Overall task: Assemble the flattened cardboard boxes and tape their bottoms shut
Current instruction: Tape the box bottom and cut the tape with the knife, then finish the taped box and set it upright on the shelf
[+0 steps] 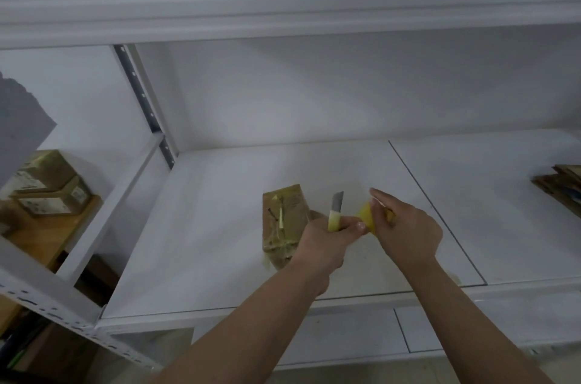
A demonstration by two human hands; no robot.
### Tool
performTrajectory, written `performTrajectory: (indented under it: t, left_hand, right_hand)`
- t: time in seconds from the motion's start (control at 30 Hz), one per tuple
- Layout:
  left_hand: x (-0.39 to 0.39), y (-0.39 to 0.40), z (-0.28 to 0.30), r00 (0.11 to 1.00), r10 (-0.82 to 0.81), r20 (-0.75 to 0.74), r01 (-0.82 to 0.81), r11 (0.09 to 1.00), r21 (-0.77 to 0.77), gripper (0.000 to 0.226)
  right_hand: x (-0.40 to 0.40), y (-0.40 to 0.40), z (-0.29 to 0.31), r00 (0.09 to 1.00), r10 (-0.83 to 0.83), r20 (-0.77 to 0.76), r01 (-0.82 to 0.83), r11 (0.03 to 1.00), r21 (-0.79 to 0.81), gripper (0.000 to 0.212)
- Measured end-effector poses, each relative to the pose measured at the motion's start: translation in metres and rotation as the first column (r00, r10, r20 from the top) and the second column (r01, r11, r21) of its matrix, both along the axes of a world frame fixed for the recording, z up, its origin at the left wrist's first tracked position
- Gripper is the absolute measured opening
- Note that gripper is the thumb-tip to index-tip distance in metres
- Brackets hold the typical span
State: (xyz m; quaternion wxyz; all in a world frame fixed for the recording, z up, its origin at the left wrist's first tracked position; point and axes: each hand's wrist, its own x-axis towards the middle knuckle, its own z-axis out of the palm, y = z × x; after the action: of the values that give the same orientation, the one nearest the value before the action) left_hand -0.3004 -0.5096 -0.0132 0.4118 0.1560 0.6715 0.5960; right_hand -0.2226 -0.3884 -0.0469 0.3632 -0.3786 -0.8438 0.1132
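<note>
White metal shelving [220,257] fills the frame, a perforated grey upright [143,94] at upper left, taped and labelled brown parcels [50,185] on a wooden surface [44,235] at far left, a dark grey shape [22,122] hanging above them.

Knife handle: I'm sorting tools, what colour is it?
Pale yellow, on the knife gripped by the left hand; head view.

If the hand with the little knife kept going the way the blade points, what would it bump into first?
Probably nothing close. The left hand holds the knife with its blade aimed up and away over the bare white shelf. The cardboard box sits off to its left, so the back wall likely comes first, though depth is unclear.
</note>
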Motion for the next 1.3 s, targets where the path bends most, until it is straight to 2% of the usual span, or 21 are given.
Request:
performTrajectory:
  t: [0.17, 0.23, 0.27, 0.33, 0.4, 0.43, 0.53, 0.57, 0.6, 0.63, 0.67, 0.7, 0.73, 0.77, 0.8, 0.87, 0.93, 1.0, 1.07, 1.13, 1.3]
  left_hand:
    - [-0.04, -0.027, 0.01, 0.97, 0.173, -0.171, -0.168, 0.985, 0.041, 0.016]
    - [-0.069, -0.045, 0.004, 0.927, 0.247, -0.284, -0.267, 0.963, -0.036, 0.02]
    - [-0.083, -0.055, -0.002, 0.894, 0.235, -0.381, -0.301, 0.946, -0.122, 0.023]
    - [-0.106, -0.077, -0.023, 0.821, 0.086, -0.564, -0.337, 0.87, -0.359, 0.031]
    - [-0.12, -0.099, -0.049, 0.771, -0.077, -0.632, -0.364, 0.762, -0.536, 0.037]
    - [-0.125, -0.109, -0.063, 0.757, -0.145, -0.637, -0.364, 0.717, -0.595, 0.037]
    - [-0.132, -0.132, -0.093, 0.738, -0.303, -0.603, -0.331, 0.617, -0.714, 0.033]
    - [-0.133, -0.136, -0.098, 0.715, -0.358, -0.6, -0.331, 0.583, -0.742, 0.033]
    - [-0.134, -0.139, -0.102, 0.667, -0.407, -0.624, -0.363, 0.554, -0.749, 0.036]
    - [-0.136, -0.139, -0.106, 0.6, -0.413, -0.685, -0.421, 0.565, -0.71, 0.041]
    - [-0.135, -0.138, -0.107, 0.53, -0.358, -0.769, -0.464, 0.637, -0.616, 0.044]
    - [-0.131, -0.133, -0.104, 0.497, -0.232, -0.836, -0.457, 0.749, -0.479, 0.046]
    - [-0.125, -0.127, -0.098, 0.519, -0.082, -0.851, -0.404, 0.854, -0.328, 0.046]
    - [-0.117, -0.12, -0.09, 0.594, 0.04, -0.804, -0.325, 0.926, -0.194, 0.045]
    - [-0.109, -0.112, -0.082, 0.673, 0.091, -0.734, -0.241, 0.965, -0.102, 0.043]
    - [-0.093, -0.1, -0.072, 0.753, 0.042, -0.656, -0.104, 0.993, -0.055, 0.043]
    - [-0.085, -0.092, -0.075, 0.772, -0.001, -0.636, -0.028, 0.999, -0.035, 0.045]
    - [-0.082, -0.088, -0.083, 0.772, -0.018, -0.635, 0.012, 1.0, -0.013, 0.05]
    - [-0.08, -0.084, -0.086, 0.742, -0.031, -0.67, 0.034, 0.999, -0.009, 0.055]
    - [-0.078, -0.079, -0.089, 0.718, -0.038, -0.695, 0.043, 0.999, -0.01, 0.057]
    - [-0.081, -0.07, -0.095, 0.687, -0.027, -0.726, -0.015, 0.999, -0.052, 0.045]
  right_hand:
    - [0.007, 0.014, -0.014, 0.987, -0.117, 0.109, 0.112, 0.992, 0.051, 0.022]
    - [0.01, 0.018, -0.025, 0.979, -0.124, 0.163, 0.108, 0.988, 0.107, 0.019]
    - [0.011, 0.017, -0.031, 0.97, -0.132, 0.204, 0.105, 0.985, 0.137, 0.02]
    - [0.013, 0.015, -0.046, 0.953, -0.126, 0.275, 0.088, 0.985, 0.147, 0.033]
    - [0.015, 0.01, -0.058, 0.923, -0.096, 0.373, 0.06, 0.993, 0.106, 0.031]
    - [0.014, 0.006, -0.062, 0.889, -0.083, 0.45, 0.062, 0.996, 0.06, 0.029]
    - [0.005, 0.0, -0.063, 0.739, -0.085, 0.668, 0.154, 0.987, -0.046, 0.056]
    - [0.001, -0.001, -0.059, 0.733, -0.093, 0.674, 0.181, 0.982, -0.061, 0.062]
    - [-0.004, -0.003, -0.053, 0.764, -0.093, 0.638, 0.183, 0.98, -0.076, 0.063]
    - [-0.009, -0.005, -0.047, 0.834, -0.075, 0.547, 0.137, 0.988, -0.072, 0.061]
    - [-0.015, -0.009, -0.041, 0.903, -0.012, 0.429, 0.044, 0.997, -0.063, 0.055]
    - [-0.022, -0.012, -0.036, 0.943, 0.094, 0.319, -0.081, 0.995, -0.054, 0.049]
    - [-0.029, -0.017, -0.029, 0.947, 0.222, 0.234, -0.216, 0.975, -0.054, 0.044]
    - [-0.037, -0.023, -0.022, 0.919, 0.342, 0.196, -0.334, 0.94, -0.076, 0.043]
    - [-0.044, -0.029, -0.018, 0.877, 0.436, 0.204, -0.421, 0.9, -0.113, 0.045]
    - [-0.054, -0.04, -0.017, 0.798, 0.53, 0.287, -0.504, 0.848, -0.163, 0.046]
    - [-0.057, -0.043, -0.025, 0.756, 0.549, 0.358, -0.506, 0.836, -0.212, 0.048]
    - [-0.053, -0.042, -0.03, 0.738, 0.579, 0.346, -0.48, 0.811, -0.334, 0.058]
    - [-0.046, -0.037, -0.031, 0.742, 0.606, 0.288, -0.473, 0.777, -0.415, 0.066]
    - [-0.04, -0.032, -0.033, 0.763, 0.598, 0.243, -0.462, 0.769, -0.441, 0.065]
    - [-0.039, -0.039, -0.043, 0.826, 0.532, 0.188, -0.438, 0.814, -0.38, 0.055]
